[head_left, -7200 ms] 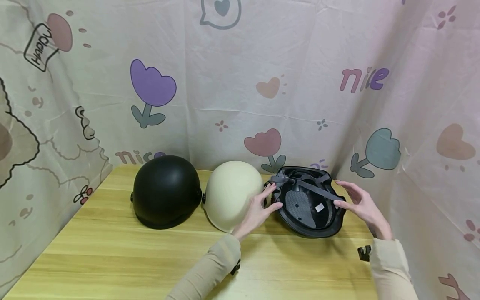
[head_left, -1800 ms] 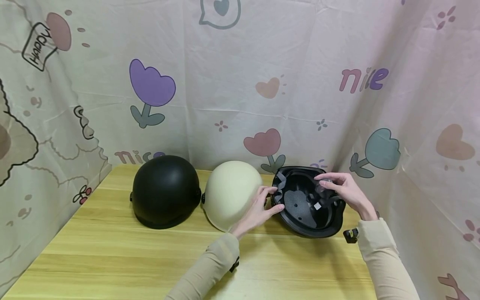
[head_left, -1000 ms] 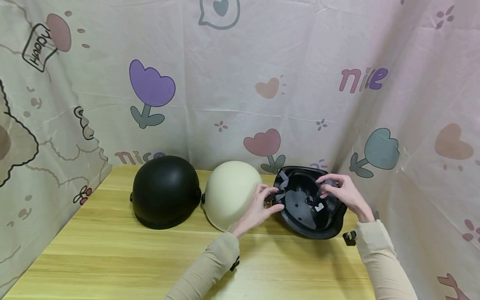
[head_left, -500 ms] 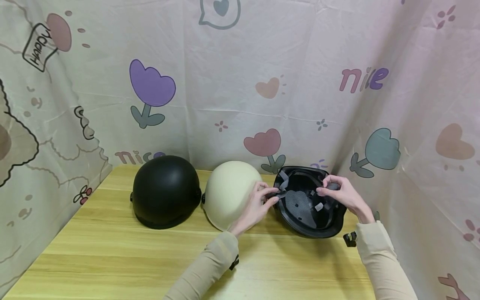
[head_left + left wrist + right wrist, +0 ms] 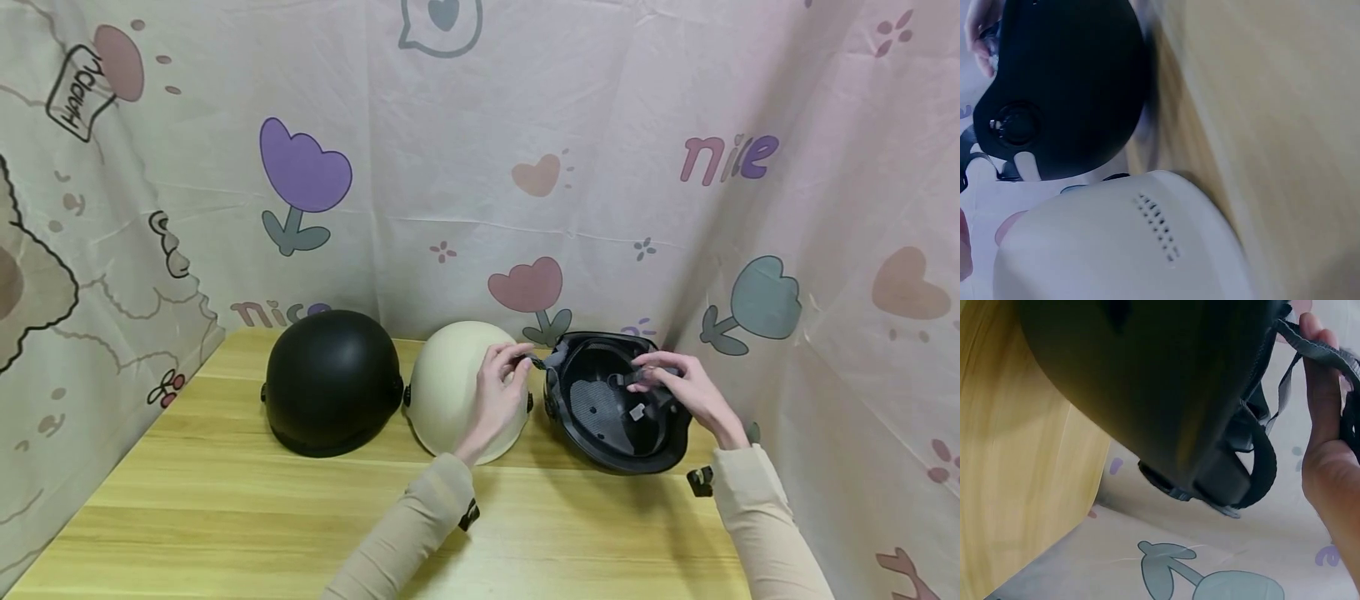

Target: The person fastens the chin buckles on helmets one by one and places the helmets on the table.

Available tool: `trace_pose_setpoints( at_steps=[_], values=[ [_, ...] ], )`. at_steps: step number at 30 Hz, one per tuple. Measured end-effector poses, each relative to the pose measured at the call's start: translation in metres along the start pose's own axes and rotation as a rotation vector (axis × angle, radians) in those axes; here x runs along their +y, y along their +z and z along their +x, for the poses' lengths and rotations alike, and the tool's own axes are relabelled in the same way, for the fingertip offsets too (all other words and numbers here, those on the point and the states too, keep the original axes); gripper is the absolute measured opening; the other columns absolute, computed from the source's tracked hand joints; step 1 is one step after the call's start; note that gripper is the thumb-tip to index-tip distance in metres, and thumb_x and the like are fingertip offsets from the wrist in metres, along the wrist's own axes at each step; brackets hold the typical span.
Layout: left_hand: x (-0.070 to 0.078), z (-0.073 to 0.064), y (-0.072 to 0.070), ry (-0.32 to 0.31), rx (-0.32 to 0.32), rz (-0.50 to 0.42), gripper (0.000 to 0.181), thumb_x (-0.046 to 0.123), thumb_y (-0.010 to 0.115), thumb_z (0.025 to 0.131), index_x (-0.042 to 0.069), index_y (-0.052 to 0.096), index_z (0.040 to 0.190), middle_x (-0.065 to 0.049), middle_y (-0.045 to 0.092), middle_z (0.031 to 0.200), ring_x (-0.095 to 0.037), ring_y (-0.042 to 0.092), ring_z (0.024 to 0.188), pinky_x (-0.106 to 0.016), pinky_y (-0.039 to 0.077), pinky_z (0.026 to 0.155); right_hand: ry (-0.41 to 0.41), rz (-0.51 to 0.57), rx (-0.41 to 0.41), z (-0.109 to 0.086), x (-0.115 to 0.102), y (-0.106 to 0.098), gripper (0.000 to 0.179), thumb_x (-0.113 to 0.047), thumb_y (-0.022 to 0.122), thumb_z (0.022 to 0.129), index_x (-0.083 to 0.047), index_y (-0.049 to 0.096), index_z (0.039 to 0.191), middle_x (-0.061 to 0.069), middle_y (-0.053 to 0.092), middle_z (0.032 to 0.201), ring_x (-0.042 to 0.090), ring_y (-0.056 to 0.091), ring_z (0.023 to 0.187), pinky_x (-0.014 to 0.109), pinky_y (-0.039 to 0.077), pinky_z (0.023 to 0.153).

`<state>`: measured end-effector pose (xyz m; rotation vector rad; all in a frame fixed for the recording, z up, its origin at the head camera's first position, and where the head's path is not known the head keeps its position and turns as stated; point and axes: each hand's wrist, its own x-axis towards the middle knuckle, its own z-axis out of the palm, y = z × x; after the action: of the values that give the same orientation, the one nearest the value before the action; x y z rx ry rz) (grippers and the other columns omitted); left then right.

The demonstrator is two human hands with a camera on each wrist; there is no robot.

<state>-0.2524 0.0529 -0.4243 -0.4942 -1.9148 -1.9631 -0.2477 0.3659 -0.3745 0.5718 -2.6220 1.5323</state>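
An upturned black helmet [image 5: 615,454] lies at the right of the table, its padded inside facing up. My left hand [image 5: 495,392] pinches the end of its left grey chin strap [image 5: 557,358], drawn out past the rim toward the cream helmet [image 5: 450,392]. In the left wrist view, that strap [image 5: 969,144] leaves the shell beside a round knob [image 5: 1017,124]. Over the helmet's right side my right hand [image 5: 690,390] holds the other dark strap [image 5: 626,379]. Close up in the right wrist view, webbing [image 5: 1316,350] runs across the right hand's fingers [image 5: 1325,394].
A second black helmet [image 5: 330,383] sits dome up at the left, beside the cream one. All three stand in a row at the back of the wooden table [image 5: 262,517], before a printed curtain [image 5: 450,167].
Earlier the strap crossed the helmet's opening; now it is in two parts, one at each hand. My left hand has drawn its part up and left, while the right hand moved in from the rim.
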Motion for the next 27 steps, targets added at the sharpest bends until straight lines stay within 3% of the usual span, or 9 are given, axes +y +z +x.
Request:
trace_pose_setpoints(
  at_steps=[4,9,16,23,27],
  values=[
    [0.004,0.005,-0.001,-0.002,0.05,-0.082,0.028,0.004,0.062,0.098,-0.001,0.066,0.126,-0.02,0.058,0.123,-0.031,0.062,0.113,-0.036,0.053,0.104,-0.041,0.128,-0.068,-0.001,0.006,-0.002,0.034,-0.004,0.048,0.105,0.021,0.052,0.128,-0.003,0.078,0.102,0.012,0.077,0.089,0.019,0.058,0.08],
    [0.007,0.009,-0.001,-0.023,0.065,-0.151,0.03,0.003,0.063,0.097,-0.005,0.062,0.127,-0.024,0.062,0.126,-0.032,0.064,0.114,-0.025,0.053,0.098,-0.068,0.256,-0.118,-0.004,0.012,-0.003,0.034,0.001,0.047,0.104,0.024,0.05,0.128,0.004,0.079,0.097,0.016,0.077,0.088,0.024,0.06,0.08],
    [0.01,0.014,0.0,-0.043,0.06,-0.222,0.034,0.001,0.067,0.094,-0.006,0.061,0.126,-0.026,0.067,0.123,-0.026,0.065,0.111,-0.019,0.053,0.095,-0.014,0.389,-0.141,-0.01,0.017,-0.003,0.029,0.005,0.049,0.102,0.022,0.054,0.125,0.012,0.079,0.098,0.02,0.077,0.093,0.027,0.062,0.077],
    [0.014,0.016,0.0,-0.094,0.065,-0.278,0.039,-0.001,0.072,0.09,-0.009,0.06,0.126,-0.028,0.067,0.12,-0.007,0.064,0.1,-0.018,0.053,0.094,0.039,0.389,-0.053,-0.013,0.017,-0.001,0.024,-0.001,0.056,0.101,0.012,0.067,0.119,0.001,0.079,0.101,0.014,0.077,0.09,0.027,0.061,0.078],
    [0.016,0.018,0.002,-0.128,0.083,-0.31,0.039,-0.002,0.075,0.087,-0.007,0.063,0.124,-0.027,0.068,0.119,-0.004,0.065,0.097,-0.017,0.054,0.093,0.03,0.345,0.004,-0.014,0.018,0.0,0.023,-0.001,0.057,0.1,0.008,0.071,0.115,-0.005,0.078,0.101,0.008,0.075,0.09,0.021,0.059,0.082]
  ],
)
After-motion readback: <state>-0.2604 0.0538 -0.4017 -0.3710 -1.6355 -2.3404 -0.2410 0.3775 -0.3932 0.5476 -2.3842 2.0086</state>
